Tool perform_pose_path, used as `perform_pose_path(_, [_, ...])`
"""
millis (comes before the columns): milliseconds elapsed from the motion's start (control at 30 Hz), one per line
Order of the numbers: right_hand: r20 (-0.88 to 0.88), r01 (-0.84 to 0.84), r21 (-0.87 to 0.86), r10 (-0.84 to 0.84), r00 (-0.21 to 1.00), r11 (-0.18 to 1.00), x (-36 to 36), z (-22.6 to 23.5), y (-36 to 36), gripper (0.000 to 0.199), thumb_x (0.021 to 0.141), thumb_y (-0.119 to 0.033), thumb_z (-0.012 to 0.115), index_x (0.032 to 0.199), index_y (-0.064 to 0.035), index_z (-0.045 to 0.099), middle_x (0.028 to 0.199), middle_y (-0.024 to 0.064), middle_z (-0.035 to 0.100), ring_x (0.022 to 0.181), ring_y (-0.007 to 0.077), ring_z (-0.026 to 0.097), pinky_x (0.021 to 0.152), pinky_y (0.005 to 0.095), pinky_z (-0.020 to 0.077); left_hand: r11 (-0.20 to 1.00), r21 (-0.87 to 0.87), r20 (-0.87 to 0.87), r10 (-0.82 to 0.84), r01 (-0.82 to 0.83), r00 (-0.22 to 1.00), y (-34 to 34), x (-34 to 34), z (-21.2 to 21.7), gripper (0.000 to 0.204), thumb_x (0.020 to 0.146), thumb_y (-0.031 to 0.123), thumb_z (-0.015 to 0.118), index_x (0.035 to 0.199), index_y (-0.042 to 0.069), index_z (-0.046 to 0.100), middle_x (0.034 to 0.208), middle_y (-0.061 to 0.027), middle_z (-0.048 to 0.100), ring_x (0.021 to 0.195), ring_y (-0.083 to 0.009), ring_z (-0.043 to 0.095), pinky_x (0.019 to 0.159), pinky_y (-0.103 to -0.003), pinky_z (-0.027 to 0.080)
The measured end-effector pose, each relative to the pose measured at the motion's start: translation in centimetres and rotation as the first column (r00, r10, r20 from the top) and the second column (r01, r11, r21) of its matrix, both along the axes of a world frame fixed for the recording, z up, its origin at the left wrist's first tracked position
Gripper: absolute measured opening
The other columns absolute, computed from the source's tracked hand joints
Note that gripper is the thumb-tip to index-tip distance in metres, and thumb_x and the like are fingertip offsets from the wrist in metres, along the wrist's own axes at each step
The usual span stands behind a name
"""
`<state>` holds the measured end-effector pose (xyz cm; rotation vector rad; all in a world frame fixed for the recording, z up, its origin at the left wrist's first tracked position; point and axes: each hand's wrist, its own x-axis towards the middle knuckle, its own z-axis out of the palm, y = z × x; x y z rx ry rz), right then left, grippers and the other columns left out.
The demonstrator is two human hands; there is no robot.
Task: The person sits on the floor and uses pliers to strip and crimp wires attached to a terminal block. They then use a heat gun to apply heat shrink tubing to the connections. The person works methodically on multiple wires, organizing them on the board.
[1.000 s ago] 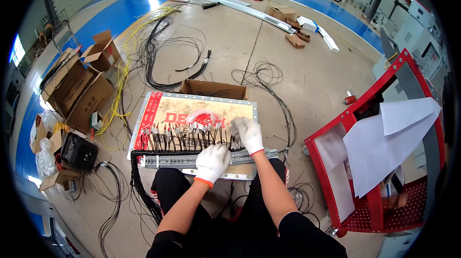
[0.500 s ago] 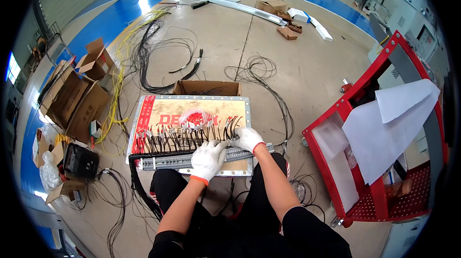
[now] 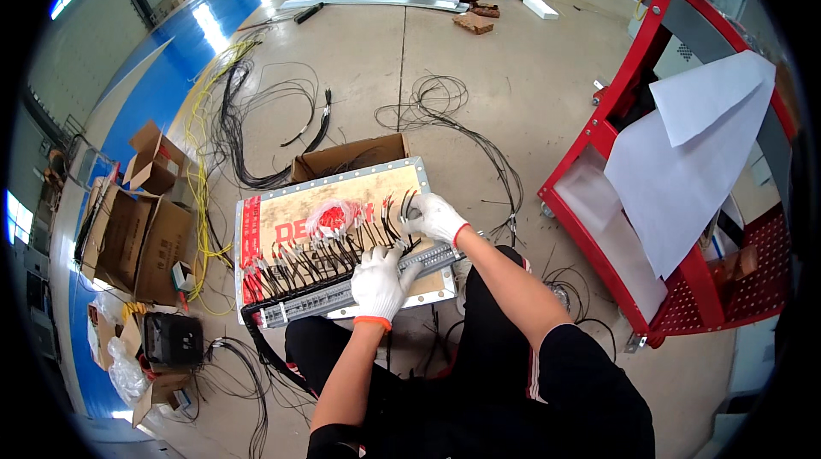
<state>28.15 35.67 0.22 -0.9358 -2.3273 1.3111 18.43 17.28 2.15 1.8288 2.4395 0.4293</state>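
Pale floor [image 3: 505,74], red cart [image 3: 697,297] at three o'clock. On the central case [image 3: 291,203], black wires [image 3: 299,267] point toward twelve — left hand [image 3: 379,284] half-curled over the grey strip [image 3: 316,298], right hand [image 3: 436,220] bent beside wires at the case's three — pinch unclear.

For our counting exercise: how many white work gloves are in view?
2: one on the left hand, at the grey terminal strip, and one on the right hand, beside black wires. Others may be hidden.
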Motion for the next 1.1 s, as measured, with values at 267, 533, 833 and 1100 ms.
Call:
perform_pose_path(267, [-0.243,0.321,0.408,-0.238,0.94,0.855,-0.4,1.2,-1.2,0.014,0.083,-0.011,0.067,0.096,-0.0049,0.065,0.086,0.0187,0.068,0.085,0.0369,0.066,0.075,0.0461,0.0528,1.0,0.018,0.008,0.024,-0.025,1.0,0.1,0.1,-0.3,0.052,0.085,0.056,0.065,0.119,0.017,0.07,0.105,-0.0092,0.063,0.103,-0.0298,0.06,0.086,-0.043,0.051])
perform_pose_path(533, [-0.271,0.141,-0.121,-0.17,0.947,0.982,1.0,2.1,-0.1,0.036,0.086,-0.021,0.071,0.112,-0.0018,0.056,0.093,0.0192,0.069,0.085,0.0292,0.069,0.079,0.0387,0.0551,0.998,0.056,0.009,0.022,-0.022,1.0,0.0,0.3,-0.2,0.045,0.084,0.051,0.068,0.111,0.015,0.072,0.102,-0.0087,0.064,0.101,-0.0307,0.06,0.081,-0.044,0.053])
perform_pose_path(833, [-0.065,-0.051,0.367,0.081,0.995,0.929,2.4,2.5,-3.7,0.023,0.083,-0.03,0.072,0.09,-0.0082,0.068,0.078,0.0145,0.07,0.077,0.0352,0.069,0.072,0.0447,0.0555,0.997,0.067,0.042,0.033,-0.036,0.999,-0.2,0.3,0.1,0.04,0.085,0.047,0.068,0.109,0.015,0.072,0.102,-0.0092,0.064,0.102,-0.03,0.06,0.081,-0.044,0.054])
perform_pose_path(1100, [0.318,-0.217,0.411,0.084,0.944,0.885,0.2,0.1,-3.7,0.032,0.079,-0.036,0.074,0.09,-0.0071,0.068,0.081,0.0194,0.069,0.081,0.0379,0.069,0.072,0.0488,0.054,0.999,0.048,0.049,0.023,-0.025,0.999,-0.1,0.2,0.0,0.038,0.085,0.045,0.068,0.104,0.012,0.072,0.102,-0.0106,0.063,0.104,-0.0308,0.06,0.081,-0.044,0.054])
